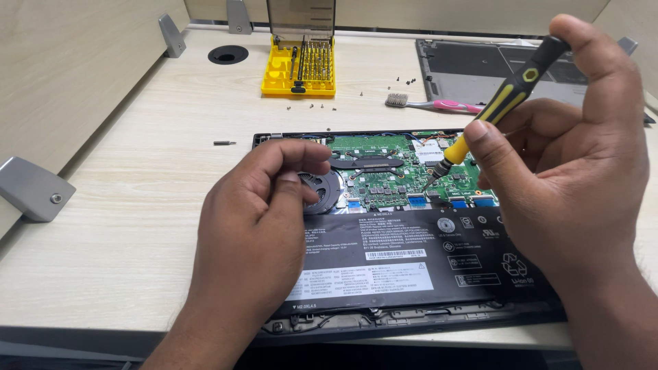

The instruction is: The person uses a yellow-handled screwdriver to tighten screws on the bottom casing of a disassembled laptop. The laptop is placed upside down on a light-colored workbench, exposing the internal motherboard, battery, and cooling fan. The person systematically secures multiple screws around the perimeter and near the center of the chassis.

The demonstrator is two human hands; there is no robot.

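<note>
Grey metal bracket [34, 190]: fixed at the left partition, clear of the work.

Loose dark screwdriver bit [224, 143]: lies alone on the pale wood-grain desk [137, 205], left of the machine; best left flat there so it cannot roll off.

Left hand [257, 212]: rests over the left part of the opened black laptop chassis [411, 301], fingers curled, thumb and forefinger tips drawn together above the round black cooling fan [322, 192]. Whether a screw sits between them cannot be told. Judgement: it serves best as a steadying weight on the chassis, kept off the board.

Yellow plastic bit-set case with smoky hinged lid [299, 68]: stands open at the rear of the desk, small dark screws [401, 82] scattered just beside it.

Green circuit board with copper heat pipe [384, 175]: exposed in the upper half of the chassis; the large black battery with white labels [411, 253] fills the lower half.

Pink-handled toothbrush [432, 105]: lies behind the chassis, in front of the grey detached laptop bottom cover [493, 72].

Slim black-and-yellow precision screwdriver [493, 109]: pinched in the right hand [576, 157], forefinger capping the top, tip down on the board right of centre. Judgement: hold the shaft square to the screw head, press lightly through the cap, turn with the fingertips only; a slip here could scar nearby components.
</note>
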